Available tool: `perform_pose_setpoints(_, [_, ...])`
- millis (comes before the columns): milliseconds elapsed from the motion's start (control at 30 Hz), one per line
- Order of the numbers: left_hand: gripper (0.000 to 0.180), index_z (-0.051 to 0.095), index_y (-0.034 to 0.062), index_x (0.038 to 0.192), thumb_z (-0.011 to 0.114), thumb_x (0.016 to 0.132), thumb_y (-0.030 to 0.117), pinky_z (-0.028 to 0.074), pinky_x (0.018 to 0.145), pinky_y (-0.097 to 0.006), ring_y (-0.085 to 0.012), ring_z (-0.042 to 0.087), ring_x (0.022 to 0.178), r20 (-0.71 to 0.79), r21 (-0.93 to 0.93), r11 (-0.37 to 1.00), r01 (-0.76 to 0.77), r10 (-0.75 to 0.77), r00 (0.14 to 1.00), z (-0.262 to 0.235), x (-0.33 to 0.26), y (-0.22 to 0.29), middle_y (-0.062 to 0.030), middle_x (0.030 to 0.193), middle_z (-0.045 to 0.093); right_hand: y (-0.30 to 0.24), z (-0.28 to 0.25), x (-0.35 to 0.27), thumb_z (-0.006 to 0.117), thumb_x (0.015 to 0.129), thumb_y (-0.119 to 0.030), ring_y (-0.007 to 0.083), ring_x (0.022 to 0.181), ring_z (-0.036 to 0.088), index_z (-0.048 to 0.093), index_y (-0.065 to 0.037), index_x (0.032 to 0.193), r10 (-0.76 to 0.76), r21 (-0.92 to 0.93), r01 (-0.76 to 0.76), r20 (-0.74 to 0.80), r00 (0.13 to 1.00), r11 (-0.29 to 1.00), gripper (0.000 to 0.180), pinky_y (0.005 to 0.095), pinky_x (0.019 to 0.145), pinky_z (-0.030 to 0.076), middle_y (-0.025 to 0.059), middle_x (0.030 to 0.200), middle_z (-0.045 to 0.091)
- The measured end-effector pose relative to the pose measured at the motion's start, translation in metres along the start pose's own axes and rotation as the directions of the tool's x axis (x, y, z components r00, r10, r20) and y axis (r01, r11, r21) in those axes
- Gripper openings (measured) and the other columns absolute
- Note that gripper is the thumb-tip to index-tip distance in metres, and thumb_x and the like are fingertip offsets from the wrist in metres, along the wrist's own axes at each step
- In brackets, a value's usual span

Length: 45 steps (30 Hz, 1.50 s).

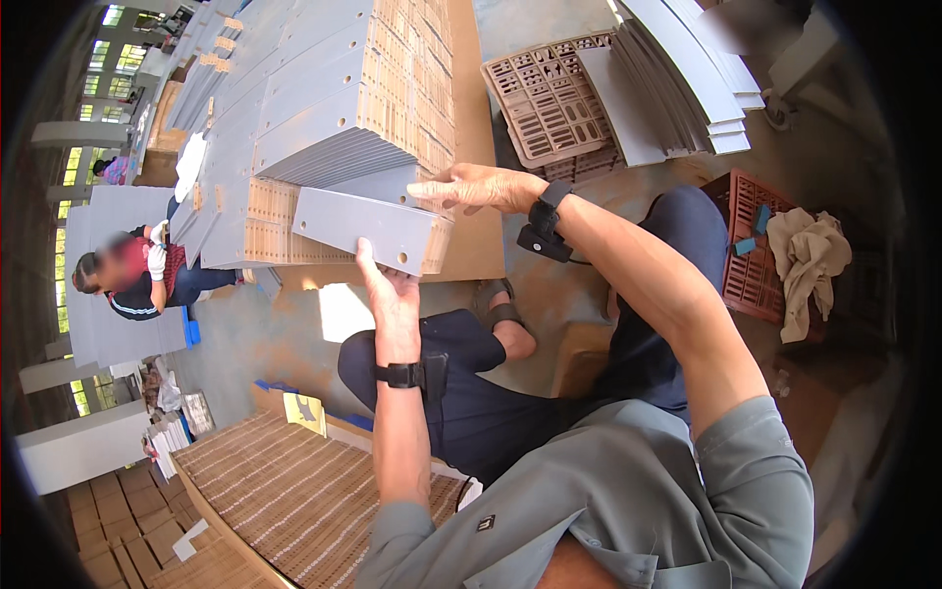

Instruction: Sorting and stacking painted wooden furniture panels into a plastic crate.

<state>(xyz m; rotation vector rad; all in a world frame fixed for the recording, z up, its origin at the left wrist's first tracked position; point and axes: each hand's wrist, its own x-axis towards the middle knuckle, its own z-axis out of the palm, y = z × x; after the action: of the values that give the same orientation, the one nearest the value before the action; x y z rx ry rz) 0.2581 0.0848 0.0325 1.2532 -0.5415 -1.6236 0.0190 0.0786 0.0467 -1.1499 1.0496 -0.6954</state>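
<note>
My left hand (391,296) grips the near end of a stack of flat grey panels (358,226), thumb on the top face and fingers curled below. These panels have round holes near their ends and tan drilled edges. My right hand (481,188) reaches in from the right with its fingers stretched out, fingertips at the far right corner of that stack. Just behind stands a taller block of the same grey panels (314,118), its tan edges turned to the right. Brown cardboard (476,240) lies under the piles.
Brown plastic crates (549,103) and long grey boards (677,88) stand at the far right. A red crate (751,196) with a beige cloth (810,255) is nearer. Another person (147,270) in white gloves works at the left. A box of brown strips (304,481) sits at the near left.
</note>
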Motion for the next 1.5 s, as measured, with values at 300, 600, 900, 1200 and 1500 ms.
perform_pose_setpoints(300, [0.09,0.02,-0.001,0.148,0.079,0.085,0.026,0.038,0.111,-0.044,-0.0292,0.043,0.133,0.69,0.358,0.772,-0.525,0.16,0.706,0.047,-0.03,-0.007,-0.0209,0.143,0.038,-0.061,-0.029,-0.057,0.085,0.071,-0.052,0.0285,0.135,0.045,0.038,0.002,0.148,-0.32,0.002,0.32,-0.015,0.947,0.947,0.105,0.039,0.114,0.033,0.0224,0.139,0.053])
perform_pose_setpoints(600, [0.112,0.012,0.0039,0.154,0.088,0.075,0.026,0.042,0.111,-0.045,-0.0332,0.043,0.138,0.873,0.438,0.681,-0.587,-0.166,0.459,0.166,0.079,0.007,-0.0213,0.15,0.037,-0.035,-0.105,-0.065,0.091,0.069,-0.034,0.0298,0.136,0.043,0.029,-0.002,0.152,-0.621,-0.538,0.408,-0.305,0.722,0.738,0.108,0.0413,0.114,0.036,0.02,0.143,0.047])
perform_pose_setpoints(900, [0.114,0.014,0.0035,0.153,0.091,0.072,0.028,0.04,0.112,-0.042,-0.0304,0.042,0.138,0.903,0.351,0.698,-0.624,-0.076,0.423,0.199,0.142,-0.059,-0.0214,0.149,0.04,0.03,-0.162,-0.043,0.09,0.07,-0.03,0.0322,0.139,0.04,0.03,-0.003,0.15,-0.467,-0.575,0.185,-0.394,0.792,0.797,0.104,0.0423,0.116,0.033,0.0209,0.145,0.043])
perform_pose_setpoints(1200, [0.114,0.018,0.0041,0.153,0.092,0.07,0.029,0.041,0.113,-0.047,-0.0345,0.039,0.141,0.911,0.304,0.576,-0.759,0.056,0.408,0.234,0.129,-0.03,-0.0221,0.151,0.034,0.01,-0.18,-0.056,0.092,0.069,-0.032,0.0249,0.133,0.045,0.036,-0.003,0.147,-0.404,-0.394,0.236,-0.425,0.81,0.888,0.1,0.0392,0.11,0.04,0.0174,0.139,0.05])
perform_pose_setpoints(1500, [0.099,0.028,0.0045,0.145,0.092,0.07,0.016,0.044,0.108,-0.036,-0.0207,0.049,0.13,0.845,0.44,0.716,-0.541,-0.126,0.521,0.217,0.154,-0.057,-0.0098,0.138,0.051,0.03,-0.176,-0.033,0.093,0.067,-0.026,0.0363,0.139,0.041,0.027,-0.005,0.154,-0.406,-0.364,0.253,-0.446,0.798,0.896,0.111,0.0466,0.113,0.04,0.0201,0.149,0.039])
